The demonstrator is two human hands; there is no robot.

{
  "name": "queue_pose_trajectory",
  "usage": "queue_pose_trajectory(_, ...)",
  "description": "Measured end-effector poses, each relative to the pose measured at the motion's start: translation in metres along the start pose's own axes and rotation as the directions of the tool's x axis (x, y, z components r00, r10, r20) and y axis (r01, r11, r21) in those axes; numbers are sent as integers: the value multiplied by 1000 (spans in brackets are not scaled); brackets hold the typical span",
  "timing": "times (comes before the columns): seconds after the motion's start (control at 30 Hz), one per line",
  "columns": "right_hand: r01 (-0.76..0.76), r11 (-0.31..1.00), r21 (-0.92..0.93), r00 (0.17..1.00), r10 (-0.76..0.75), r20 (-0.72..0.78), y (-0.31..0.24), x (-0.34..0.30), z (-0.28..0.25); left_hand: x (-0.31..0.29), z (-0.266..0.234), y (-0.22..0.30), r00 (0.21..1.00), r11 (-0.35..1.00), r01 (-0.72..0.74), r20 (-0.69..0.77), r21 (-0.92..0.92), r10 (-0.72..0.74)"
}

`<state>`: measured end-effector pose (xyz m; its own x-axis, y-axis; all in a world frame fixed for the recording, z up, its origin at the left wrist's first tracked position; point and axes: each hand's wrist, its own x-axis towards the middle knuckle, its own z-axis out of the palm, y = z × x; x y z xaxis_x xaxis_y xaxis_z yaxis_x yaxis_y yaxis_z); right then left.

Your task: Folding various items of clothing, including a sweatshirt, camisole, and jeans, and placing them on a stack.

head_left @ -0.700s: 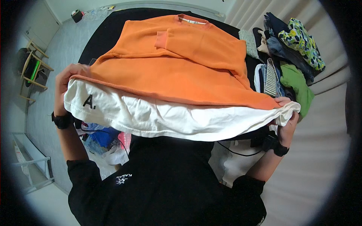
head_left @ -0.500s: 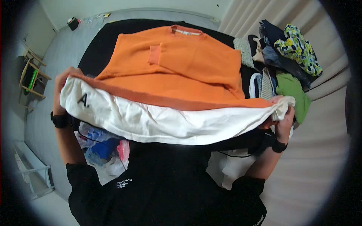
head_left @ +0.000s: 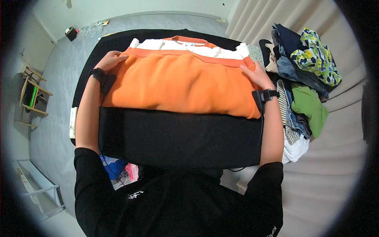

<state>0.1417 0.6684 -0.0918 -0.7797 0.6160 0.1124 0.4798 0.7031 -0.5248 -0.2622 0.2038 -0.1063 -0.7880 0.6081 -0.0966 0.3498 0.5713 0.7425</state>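
Observation:
An orange sweatshirt (head_left: 181,83) with a white lower trim (head_left: 158,44) lies folded over on a black-covered table (head_left: 177,136). Its lower half is turned up, so the white strip sits just short of the orange neckline (head_left: 193,40). At the left end of the ribbed band, my left hand (head_left: 113,61) is closed on the cloth's edge. My right hand (head_left: 257,76) grips the opposite edge, its thumb on top of the fabric; some of its fingers are hidden. Both wrists wear black straps with small dark devices.
To the right, garments lie in piles: a patterned piece (head_left: 318,57), dark denim, a green piece (head_left: 311,108) and a white one (head_left: 296,150). Beige curtains (head_left: 323,185) hang beyond them. A wooden chair (head_left: 33,94) stands on the left floor. Bagged clothes (head_left: 118,170) lie below the table's near edge.
Both hands have moved away from me, carrying the sweatshirt's hem and white trim from near my body up toward the neckline. The black tabletop now shows at the near side.

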Motion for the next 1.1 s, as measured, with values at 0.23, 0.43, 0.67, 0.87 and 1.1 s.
queue_pose_trajectory(0.23,26,961,276,982,27,-186,7,5,-24,19,-8,-6,985,878,-124,-167,-462,51)
queue_pose_trajectory(0.43,-109,956,271,988,75,135,16,-12,-13,24,-12,-24,999,991,12,-54,130,-5)
queue_pose_trajectory(0.67,-188,735,652,957,-12,289,6,-33,-5,4,-13,-15,960,969,235,174,-71,-220)
queue_pose_trajectory(0.87,-121,745,656,992,66,109,-21,-34,-39,-7,-39,21,988,910,63,151,-409,-1)
queue_pose_trajectory(1.1,-7,723,691,1000,-3,14,-60,-89,-108,-101,-97,88,1000,891,27,24,-454,-18)
